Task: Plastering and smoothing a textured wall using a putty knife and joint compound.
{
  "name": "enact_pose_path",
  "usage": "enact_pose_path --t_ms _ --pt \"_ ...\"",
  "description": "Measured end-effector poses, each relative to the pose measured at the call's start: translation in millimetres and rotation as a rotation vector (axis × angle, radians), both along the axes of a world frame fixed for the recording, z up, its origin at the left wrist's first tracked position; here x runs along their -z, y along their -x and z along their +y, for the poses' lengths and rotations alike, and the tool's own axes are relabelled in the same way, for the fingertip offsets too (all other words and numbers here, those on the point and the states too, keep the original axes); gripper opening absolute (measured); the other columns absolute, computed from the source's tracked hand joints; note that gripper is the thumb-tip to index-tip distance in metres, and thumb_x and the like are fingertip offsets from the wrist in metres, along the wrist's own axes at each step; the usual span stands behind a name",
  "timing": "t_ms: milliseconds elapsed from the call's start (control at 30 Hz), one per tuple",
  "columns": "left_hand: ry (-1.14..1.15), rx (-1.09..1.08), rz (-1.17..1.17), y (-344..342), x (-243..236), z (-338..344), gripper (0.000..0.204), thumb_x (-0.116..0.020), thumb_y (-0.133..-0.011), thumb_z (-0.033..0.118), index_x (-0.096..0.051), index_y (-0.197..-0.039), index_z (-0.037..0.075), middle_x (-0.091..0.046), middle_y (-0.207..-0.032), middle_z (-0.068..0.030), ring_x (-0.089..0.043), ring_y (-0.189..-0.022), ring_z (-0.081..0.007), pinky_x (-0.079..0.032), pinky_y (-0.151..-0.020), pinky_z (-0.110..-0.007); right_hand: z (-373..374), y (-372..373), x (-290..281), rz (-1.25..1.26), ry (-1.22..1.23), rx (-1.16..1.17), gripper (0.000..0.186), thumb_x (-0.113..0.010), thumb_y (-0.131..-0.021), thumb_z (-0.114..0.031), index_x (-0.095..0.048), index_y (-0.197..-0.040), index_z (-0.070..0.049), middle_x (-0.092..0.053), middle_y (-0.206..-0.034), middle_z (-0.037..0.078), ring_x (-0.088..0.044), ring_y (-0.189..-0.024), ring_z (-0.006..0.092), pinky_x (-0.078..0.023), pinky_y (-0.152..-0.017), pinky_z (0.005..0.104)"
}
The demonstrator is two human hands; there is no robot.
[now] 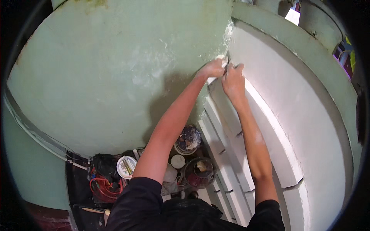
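Note:
Both of my arms reach up into the corner where a pale green wall (111,77) meets a white wall (277,73). My left hand (212,69) is closed at the corner, with something small and white at its fingertips that I cannot make out. Close beside it, my right hand (234,82) has its fingers bent together; what they hold, if anything, is hidden. Rough white filler (228,36) runs up the corner seam above the hands. Just below them is the upper end of a long white moulding (269,123) on the white wall.
Below, more white mouldings (221,138) step down the right side. On the floor are a dirty bucket (188,140), a clear round tub (200,173), a white-lidded container (178,161), a white bowl (119,168) and red cable (102,188). Grey pots (320,23) stand top right.

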State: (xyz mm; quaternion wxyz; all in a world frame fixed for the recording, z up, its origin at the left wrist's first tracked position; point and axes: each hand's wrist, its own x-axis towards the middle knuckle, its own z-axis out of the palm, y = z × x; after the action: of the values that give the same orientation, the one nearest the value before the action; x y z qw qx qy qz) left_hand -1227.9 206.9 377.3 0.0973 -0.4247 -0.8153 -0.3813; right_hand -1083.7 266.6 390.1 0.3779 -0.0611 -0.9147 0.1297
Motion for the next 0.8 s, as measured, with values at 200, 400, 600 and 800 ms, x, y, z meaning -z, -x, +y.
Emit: enact_pose_path --t_ms 200,400,600,800 --pt "-0.054 0.119 -0.133 -61 -1 -3 0.042 -0.063 -0.079 0.026 -0.062 -0.118 0.009 -0.064 -0.115 -0.0228 -0.059 -0.111 -0.0377 -0.046 -0.094 -0.043 1 -50 -6 0.018 -0.003 0.062 0.045 -0.06 -0.082 -0.008 -0.05 -0.123 0.005 -0.046 -0.109 0.027 -0.063 -0.078 0.0465 -0.054 -0.069 0.0511" --pt "-0.107 0.159 -0.075 -53 9 4 0.041 -0.064 -0.078 0.021 -0.062 -0.116 0.006 -0.065 -0.109 -0.0247 -0.061 -0.105 -0.0401 -0.048 -0.091 -0.044 3 -45 1 0.028 -0.018 0.092 0.039 -0.059 -0.082 -0.008 -0.053 -0.119 0.004 -0.047 -0.106 0.024 -0.063 -0.077 0.0443 -0.054 -0.067 0.0497" --pt "0.017 0.093 -0.067 -47 -2 5 0.042 -0.064 -0.079 0.027 -0.063 -0.115 0.006 -0.066 -0.108 -0.0227 -0.062 -0.104 -0.0395 -0.048 -0.088 -0.044 8 -35 1 0.024 -0.034 0.091 0.033 -0.06 -0.081 -0.006 -0.053 -0.111 0.006 -0.047 -0.107 0.026 -0.064 -0.075 0.0445 -0.054 -0.066 0.0496" --pt "0.069 0.179 -0.225 -17 -2 7 0.044 -0.067 -0.076 0.033 -0.066 -0.11 0.005 -0.069 -0.104 -0.0198 -0.065 -0.099 -0.0353 -0.049 -0.086 -0.04 -10 -31 -4 -0.005 0.015 0.123 0.03 -0.057 -0.08 -0.004 -0.056 -0.11 0.002 -0.047 -0.106 0.025 -0.062 -0.079 0.0439 -0.053 -0.07 0.0491"
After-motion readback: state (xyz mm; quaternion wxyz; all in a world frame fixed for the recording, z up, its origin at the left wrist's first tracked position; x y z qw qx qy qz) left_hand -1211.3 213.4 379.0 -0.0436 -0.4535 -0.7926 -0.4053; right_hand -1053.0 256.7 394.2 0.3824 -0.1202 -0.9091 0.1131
